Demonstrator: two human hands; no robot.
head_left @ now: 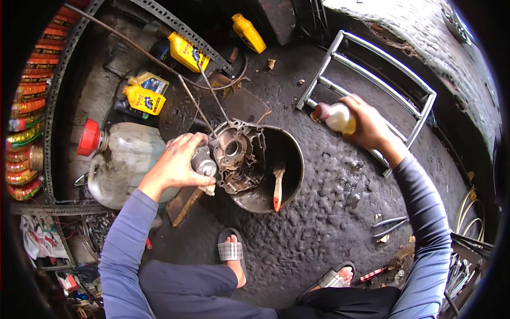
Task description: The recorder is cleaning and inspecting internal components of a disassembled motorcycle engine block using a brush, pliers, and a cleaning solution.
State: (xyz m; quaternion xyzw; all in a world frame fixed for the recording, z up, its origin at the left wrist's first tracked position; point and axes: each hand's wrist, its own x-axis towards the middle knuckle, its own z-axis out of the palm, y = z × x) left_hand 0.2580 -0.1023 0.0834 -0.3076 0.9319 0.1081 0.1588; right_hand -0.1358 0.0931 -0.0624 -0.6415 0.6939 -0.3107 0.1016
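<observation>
"What stood farthest left?"

"A big cloudy plastic jug (pixel 130 159) with a red cap (pixel 89 137), just left of the left hand (pixel 180 164). A yellow plastic bottle (pixel 149 101) lay above that hand, farther from the body."

"How was the left hand posed?"

"Its sleeved forearm rose from the lower left, the hand slanting up and to the right. The fingers curled over the far side of a grey cylindrical metal part (pixel 204 164) and the thumb reached along the near side, so it was grasping that. Whether the part was fixed to anything, I couldn't tell."

"And right of that grip?"

"Directly beside it, the engine crankcase half (pixel 234 151), its bored face upward, over the left side of a round metal basin (pixel 298 165). A paintbrush (pixel 278 190) with a red-tipped handle leaned in the basin, below and right of the left hand."

"The right hand (pixel 366 123)?"

"Up and to the right of the basin, forearm angled inward from the lower right. Its fingers were wrapped round a whitish bottle (pixel 339 117), the reddish-brown cap end pointing left. Beyond that grip lay a tubular metal frame (pixel 382 53)."
</observation>
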